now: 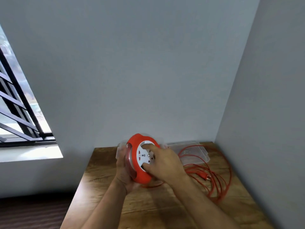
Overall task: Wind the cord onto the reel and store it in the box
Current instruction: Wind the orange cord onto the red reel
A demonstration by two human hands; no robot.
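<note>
I count 1 red reel (142, 160) between my 2 hands: my left hand (123, 172) under it, my right hand (162, 162) on its white face. To the right of my right fingers lies 1 loose red cord (219, 182) with 1 plug (206, 177). Beyond my fingers I see 1 clear box (121, 148) and 1 clear lid (189, 151). All is on 1 wooden table (148, 204).

Plain room in a home, apparently: bare grey walls (148, 63), barred window (18, 104), wooden desk (148, 204) stood in the corner.
</note>
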